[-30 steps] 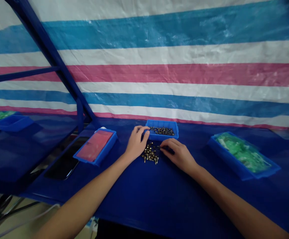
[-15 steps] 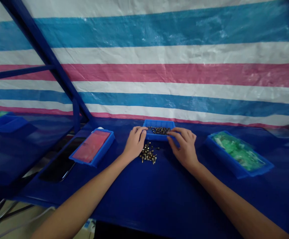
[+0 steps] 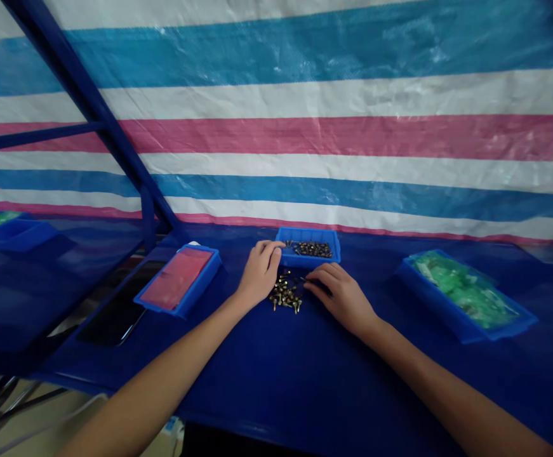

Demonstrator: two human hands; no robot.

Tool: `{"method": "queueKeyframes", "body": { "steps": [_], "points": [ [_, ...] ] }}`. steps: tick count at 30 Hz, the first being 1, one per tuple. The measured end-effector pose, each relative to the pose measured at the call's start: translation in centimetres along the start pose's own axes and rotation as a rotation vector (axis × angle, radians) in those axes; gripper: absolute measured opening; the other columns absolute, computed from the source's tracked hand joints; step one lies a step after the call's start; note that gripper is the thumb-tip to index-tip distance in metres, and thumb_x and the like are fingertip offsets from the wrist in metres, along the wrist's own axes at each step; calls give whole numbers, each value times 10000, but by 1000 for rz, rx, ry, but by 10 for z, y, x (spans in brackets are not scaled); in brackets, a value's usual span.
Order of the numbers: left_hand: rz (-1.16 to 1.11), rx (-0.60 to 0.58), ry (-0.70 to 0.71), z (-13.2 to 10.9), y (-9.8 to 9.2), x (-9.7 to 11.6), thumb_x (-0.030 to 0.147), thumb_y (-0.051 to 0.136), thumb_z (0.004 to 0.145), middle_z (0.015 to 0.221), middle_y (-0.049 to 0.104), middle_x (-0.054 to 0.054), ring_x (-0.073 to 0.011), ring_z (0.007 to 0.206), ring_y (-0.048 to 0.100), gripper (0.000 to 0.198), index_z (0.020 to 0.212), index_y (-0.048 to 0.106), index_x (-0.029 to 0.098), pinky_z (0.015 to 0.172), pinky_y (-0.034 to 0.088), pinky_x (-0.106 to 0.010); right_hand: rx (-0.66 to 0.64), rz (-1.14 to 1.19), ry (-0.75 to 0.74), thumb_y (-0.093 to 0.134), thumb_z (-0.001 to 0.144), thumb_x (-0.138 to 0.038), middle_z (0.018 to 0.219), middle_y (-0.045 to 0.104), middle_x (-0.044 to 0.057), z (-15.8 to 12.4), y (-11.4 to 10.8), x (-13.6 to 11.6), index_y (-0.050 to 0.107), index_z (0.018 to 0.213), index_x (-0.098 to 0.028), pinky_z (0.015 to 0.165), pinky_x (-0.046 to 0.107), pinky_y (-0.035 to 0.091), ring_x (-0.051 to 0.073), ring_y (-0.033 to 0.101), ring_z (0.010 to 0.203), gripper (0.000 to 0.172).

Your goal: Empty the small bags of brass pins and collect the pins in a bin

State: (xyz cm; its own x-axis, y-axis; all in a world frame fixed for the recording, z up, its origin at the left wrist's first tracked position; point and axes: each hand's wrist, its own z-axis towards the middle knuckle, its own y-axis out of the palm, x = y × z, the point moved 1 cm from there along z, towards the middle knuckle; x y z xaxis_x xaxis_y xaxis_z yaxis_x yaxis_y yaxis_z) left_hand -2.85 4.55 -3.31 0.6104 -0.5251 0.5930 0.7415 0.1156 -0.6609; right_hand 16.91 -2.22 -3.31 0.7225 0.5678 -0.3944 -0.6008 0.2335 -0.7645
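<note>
A loose pile of brass-coloured screws (image 3: 284, 294) lies on the blue tabletop, just in front of a small blue plastic tray (image 3: 308, 237) holding dark screws. My left hand (image 3: 259, 273) has its curled fingers on the tray's left corner. My right hand (image 3: 338, 299) lies to the right of the pile, its fingertips at the pile's edge. The fingers hide whatever is directly beneath them, so I cannot tell whether they hold a screw.
Left of my hands, a blue tray (image 3: 178, 280) holds a red sheet, and a dark flat slab (image 3: 119, 311) lies beyond it. A blue tray (image 3: 464, 295) of green bagged parts stands right. A blue metal frame (image 3: 99, 127) rises before a striped tarp (image 3: 352, 136).
My right hand has moved from the small tray's front edge down and left to the loose screws. My left hand remains on the tray.
</note>
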Motion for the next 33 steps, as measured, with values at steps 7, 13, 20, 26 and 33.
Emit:
{"method": "queueKeyframes", "body": {
  "steps": [7, 13, 20, 26, 33],
  "points": [
    [-8, -2, 11, 0, 0, -1, 364, 280, 1020, 1170, 555, -68, -209, 1130, 531, 363, 1196, 575, 248, 1037, 389, -385, 208, 92, -21, 545, 931, -240, 1021, 624, 65, -2, -5, 1, 610, 1026, -222, 880, 369, 494, 197, 577, 988, 116],
    [0, -5, 17, 0, 1, -2, 366, 269, 1022, 1170, 556, -64, -206, 1138, 527, 370, 1207, 568, 253, 1036, 388, -381, 216, 56, -48, 570, 916, -224, 1003, 626, 57, -1, -4, 2, 610, 1027, -210, 867, 348, 492, 188, 566, 963, 119],
    [17, -26, 18, 0, 2, -2, 378, 257, 1023, 1171, 568, -63, -217, 1131, 526, 383, 1196, 575, 254, 1027, 389, -397, 490, -250, 219, 584, 903, -293, 1100, 573, 92, 8, -8, 19, 669, 1040, -229, 916, 457, 430, 258, 484, 1041, 173],
    [47, -38, 23, 0, 3, -1, 375, 255, 1024, 1173, 574, -60, -219, 1118, 526, 385, 1201, 574, 252, 1022, 388, -402, 337, -225, 49, 543, 927, -263, 1138, 570, 93, 6, -5, 9, 601, 1209, -248, 917, 444, 434, 247, 495, 1048, 288],
    [71, -35, 24, 0, 3, 1, 369, 247, 1024, 1169, 572, -60, -217, 1101, 532, 387, 1196, 575, 254, 1010, 395, -395, -158, -131, -162, 461, 967, -249, 1059, 569, 87, 8, 7, -1, 591, 1248, -220, 904, 381, 486, 211, 520, 973, 311]
  ]
}}
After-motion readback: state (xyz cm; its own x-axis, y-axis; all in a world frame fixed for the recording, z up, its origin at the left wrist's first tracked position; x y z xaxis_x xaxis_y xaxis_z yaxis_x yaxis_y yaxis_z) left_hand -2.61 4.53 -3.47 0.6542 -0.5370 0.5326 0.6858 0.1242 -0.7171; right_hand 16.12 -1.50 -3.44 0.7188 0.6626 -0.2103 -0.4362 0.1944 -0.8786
